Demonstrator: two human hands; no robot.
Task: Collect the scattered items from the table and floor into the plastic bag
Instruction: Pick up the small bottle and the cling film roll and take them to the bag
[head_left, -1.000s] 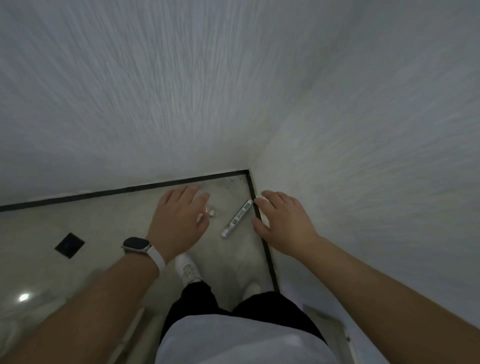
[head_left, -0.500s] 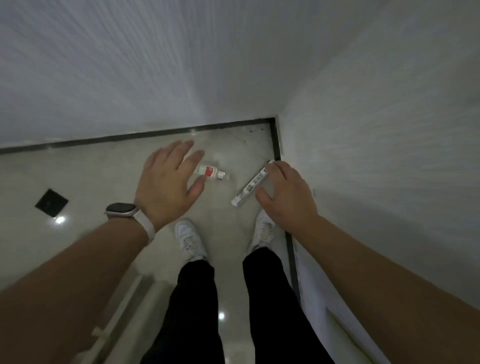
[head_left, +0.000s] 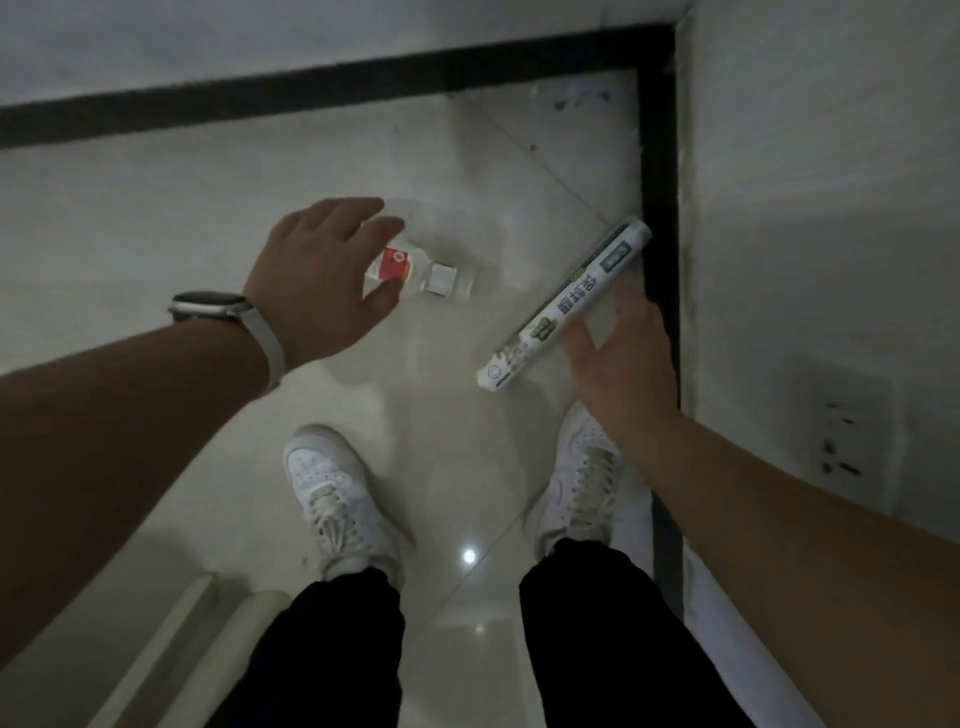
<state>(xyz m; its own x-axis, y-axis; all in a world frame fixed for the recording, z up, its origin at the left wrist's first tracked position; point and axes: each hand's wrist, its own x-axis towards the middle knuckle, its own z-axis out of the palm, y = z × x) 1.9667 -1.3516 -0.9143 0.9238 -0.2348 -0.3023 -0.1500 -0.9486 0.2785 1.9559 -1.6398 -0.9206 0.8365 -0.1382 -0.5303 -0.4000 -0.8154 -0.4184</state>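
Floor corner, dim light. Pale glossy floor (head_left: 182, 218) tiles; black skirting (head_left: 660, 156) runs along both walls and meets at the upper right.

Small clear bottle (head_left: 421, 273) lies on its side on the floor, white cap pointing right, red-and-white label toward the left. Long white box (head_left: 566, 306) with green print lies on a diagonal near the right-hand skirting, its far end almost against the black strip. Bottle and box are apart from each other.

Left hand (head_left: 322, 275) is over the bottle's labelled end and hides the base. Grip apart: fingers spread above the bottle, thumb below it, not closed on it. Contact with the bottle cannot be told. Watch (head_left: 210, 306) with a pale strap on that wrist.

Right hand (head_left: 618, 358) is just beside the near half of the box, on its right side. Grip apart: fingers loose and extended, thumb close to the box's edge, nothing held.

White shoes, one left (head_left: 332, 493) and one right (head_left: 582, 478), stand on the tiles below the hands, with black trousers (head_left: 322, 649) above them. A wall socket (head_left: 836, 441) sits low on the right wall.
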